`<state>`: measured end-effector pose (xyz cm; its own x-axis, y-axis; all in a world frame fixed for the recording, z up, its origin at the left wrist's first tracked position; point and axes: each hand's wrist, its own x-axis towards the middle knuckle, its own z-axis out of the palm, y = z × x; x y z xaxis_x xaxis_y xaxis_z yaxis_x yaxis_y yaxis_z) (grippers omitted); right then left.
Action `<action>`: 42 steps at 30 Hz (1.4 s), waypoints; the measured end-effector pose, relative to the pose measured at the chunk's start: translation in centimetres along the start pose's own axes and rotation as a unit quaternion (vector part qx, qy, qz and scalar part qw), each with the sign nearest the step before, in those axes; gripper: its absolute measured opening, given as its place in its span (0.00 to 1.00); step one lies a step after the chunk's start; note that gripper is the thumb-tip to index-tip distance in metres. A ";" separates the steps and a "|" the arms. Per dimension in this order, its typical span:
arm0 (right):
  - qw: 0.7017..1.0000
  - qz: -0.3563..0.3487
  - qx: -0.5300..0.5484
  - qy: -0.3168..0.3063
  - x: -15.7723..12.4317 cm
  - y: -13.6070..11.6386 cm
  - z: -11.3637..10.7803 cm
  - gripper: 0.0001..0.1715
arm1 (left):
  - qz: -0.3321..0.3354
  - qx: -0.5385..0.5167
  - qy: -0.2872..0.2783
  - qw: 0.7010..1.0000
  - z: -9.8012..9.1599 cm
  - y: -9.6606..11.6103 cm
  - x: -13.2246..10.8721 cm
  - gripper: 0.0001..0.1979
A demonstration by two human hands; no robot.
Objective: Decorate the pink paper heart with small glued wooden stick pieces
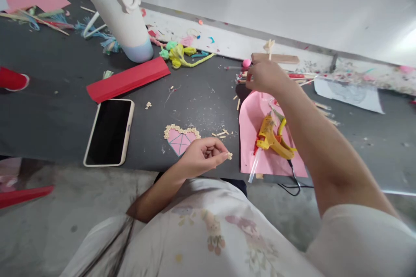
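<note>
On my feed the pink heart-shaped card (pixel 177 138) lies on the dark table (pixel 201 95), its lobe-to-tip axis running far to near, tip pointing near. My left hand (pixel 203 153) partly covers its right side — fingers curled, thumb and fingertip pinching a small wooden cluster (pixel 230 156). My right hand (pixel 264 78) reaches far, fingers bent over the stick bundle (pixel 240 78); I cannot tell whether they grip. Far left, a bottle (pixel 121 21) stands capped, contents hidden.
</note>
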<state>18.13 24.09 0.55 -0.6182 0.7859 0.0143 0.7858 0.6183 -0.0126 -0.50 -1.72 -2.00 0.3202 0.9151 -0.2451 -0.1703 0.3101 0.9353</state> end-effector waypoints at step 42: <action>0.963 0.154 0.192 0.109 -22.1 -11.6 -0.3 0.08 | -0.028 -0.079 0.128 0.988 0.0 -0.4 0.9 0.14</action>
<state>22.68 -0.39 0.73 -0.3046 0.9389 0.1600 0.8408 0.3440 -0.4181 -0.16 -1.01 -2.61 0.0897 0.9245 -0.3706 -0.3092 0.3795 0.8720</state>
